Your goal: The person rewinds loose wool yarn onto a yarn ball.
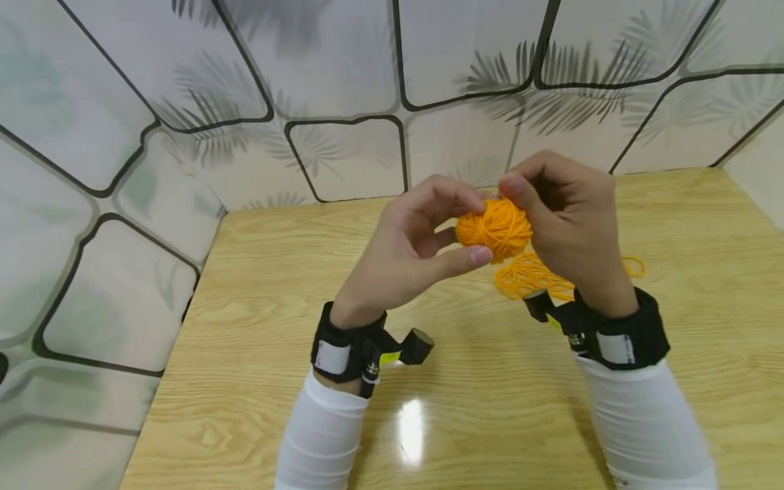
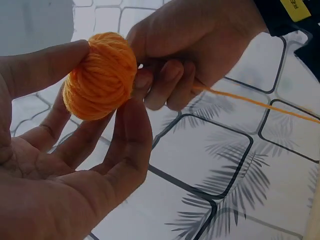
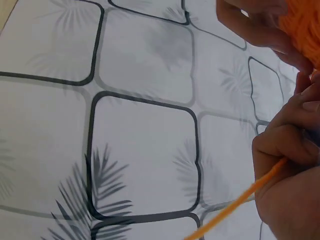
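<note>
An orange ball of yarn (image 1: 495, 230) is held up over the table, its strands wound in several directions. My left hand (image 1: 407, 252) grips it between thumb and fingers from the left side. Close against the ball's right side, my right hand (image 1: 572, 224) has its fingers curled round the yarn strand (image 2: 250, 100). In the left wrist view the strand runs out of the right fist toward the right edge. The right wrist view shows the same strand leaving the curled fingers (image 3: 287, 145) downward. Loose orange yarn (image 1: 527, 275) lies on the table behind the right hand, partly hidden by it.
The light wood-grain table (image 1: 263, 292) stretches under both arms. Along its back and left stands a pale wall (image 1: 343, 160) patterned with dark-edged stone shapes and leaves. Each wrist wears a black strap (image 1: 649, 333) with a small camera mount.
</note>
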Action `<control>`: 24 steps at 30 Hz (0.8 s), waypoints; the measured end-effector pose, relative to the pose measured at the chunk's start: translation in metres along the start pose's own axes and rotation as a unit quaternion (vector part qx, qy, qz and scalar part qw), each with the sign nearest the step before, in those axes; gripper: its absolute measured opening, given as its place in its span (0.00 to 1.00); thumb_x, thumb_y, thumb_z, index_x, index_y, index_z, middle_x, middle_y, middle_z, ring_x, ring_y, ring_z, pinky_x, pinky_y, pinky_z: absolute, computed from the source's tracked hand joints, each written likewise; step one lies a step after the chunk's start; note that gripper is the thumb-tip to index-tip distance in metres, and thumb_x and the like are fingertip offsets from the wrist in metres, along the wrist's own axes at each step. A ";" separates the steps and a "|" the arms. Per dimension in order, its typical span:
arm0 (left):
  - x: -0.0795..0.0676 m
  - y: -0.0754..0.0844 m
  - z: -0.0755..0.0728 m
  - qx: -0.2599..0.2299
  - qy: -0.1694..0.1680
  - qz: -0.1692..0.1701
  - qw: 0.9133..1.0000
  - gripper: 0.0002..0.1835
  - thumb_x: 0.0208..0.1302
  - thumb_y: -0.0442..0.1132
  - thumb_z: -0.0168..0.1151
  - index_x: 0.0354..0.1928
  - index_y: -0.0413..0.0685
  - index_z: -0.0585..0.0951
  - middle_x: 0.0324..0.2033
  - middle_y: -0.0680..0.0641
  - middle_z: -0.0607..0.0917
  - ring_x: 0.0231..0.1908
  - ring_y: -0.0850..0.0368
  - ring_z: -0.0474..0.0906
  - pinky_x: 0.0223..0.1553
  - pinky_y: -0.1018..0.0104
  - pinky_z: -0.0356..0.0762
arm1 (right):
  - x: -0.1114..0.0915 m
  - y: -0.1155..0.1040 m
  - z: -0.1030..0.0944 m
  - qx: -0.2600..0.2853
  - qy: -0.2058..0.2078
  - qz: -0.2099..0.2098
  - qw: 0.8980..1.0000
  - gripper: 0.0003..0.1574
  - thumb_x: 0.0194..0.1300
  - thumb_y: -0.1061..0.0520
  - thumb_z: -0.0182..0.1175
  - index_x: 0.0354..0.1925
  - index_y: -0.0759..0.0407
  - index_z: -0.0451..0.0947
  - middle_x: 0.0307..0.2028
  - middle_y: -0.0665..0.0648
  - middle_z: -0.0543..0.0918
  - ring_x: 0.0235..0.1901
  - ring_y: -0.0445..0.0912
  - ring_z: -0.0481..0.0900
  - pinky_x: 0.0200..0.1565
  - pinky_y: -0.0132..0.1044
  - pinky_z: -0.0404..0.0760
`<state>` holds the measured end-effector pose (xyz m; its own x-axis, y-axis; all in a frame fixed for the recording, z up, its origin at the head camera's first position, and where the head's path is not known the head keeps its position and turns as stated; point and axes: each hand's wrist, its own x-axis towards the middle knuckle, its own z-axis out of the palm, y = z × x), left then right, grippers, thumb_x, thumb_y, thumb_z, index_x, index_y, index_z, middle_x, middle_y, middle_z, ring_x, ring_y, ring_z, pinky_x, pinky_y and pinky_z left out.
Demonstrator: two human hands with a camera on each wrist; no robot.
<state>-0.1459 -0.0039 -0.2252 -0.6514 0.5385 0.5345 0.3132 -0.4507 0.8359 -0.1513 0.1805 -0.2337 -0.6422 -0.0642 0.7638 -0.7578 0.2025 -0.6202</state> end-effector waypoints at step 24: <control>0.000 0.010 -0.007 0.186 -0.018 -0.045 0.981 0.21 0.58 0.29 0.59 0.54 0.32 0.72 0.41 0.43 0.79 0.38 0.57 0.77 0.40 0.59 0.77 | 0.001 -0.011 -0.011 -0.069 -0.050 -0.014 0.996 0.04 0.59 0.68 0.57 0.29 0.66 0.78 0.20 0.53 0.70 0.17 0.37 0.60 0.18 0.28 0.58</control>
<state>-0.1478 -0.0137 -0.2180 -0.6654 0.5914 0.4556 0.4913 -0.1126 0.8637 -0.1423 0.1890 -0.2246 -0.6351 -0.1671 0.7541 -0.7564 0.3322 -0.5635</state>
